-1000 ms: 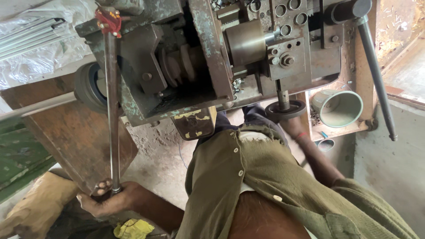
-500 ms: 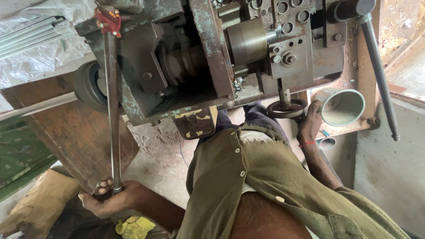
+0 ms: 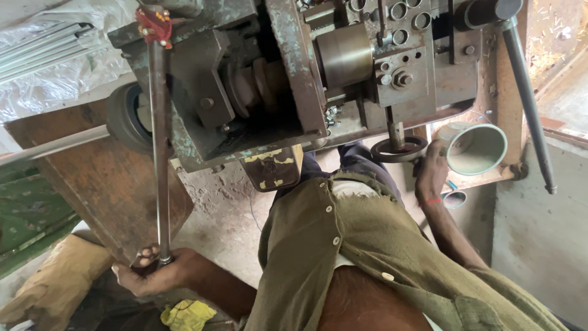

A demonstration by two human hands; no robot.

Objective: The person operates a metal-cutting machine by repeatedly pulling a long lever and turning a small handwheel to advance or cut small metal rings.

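I look down my olive shirt at a worn grey-green metal machine. My left hand is closed round the lower end of a long thin steel lever rod that runs up to a red fitting on the machine. My right hand rests at the edge of a small dark handwheel under the machine, next to a pale green metal cup. Whether its fingers grip the wheel is not clear.
A second long steel lever hangs at the right. A brown wooden panel stands left, with plastic-wrapped metal strips above it. A tan sack and a yellow rag lie at the bottom left. A grey wall is right.
My right hand has moved from under the handwheel to its right edge, beside the green cup. My left hand keeps its hold on the rod.
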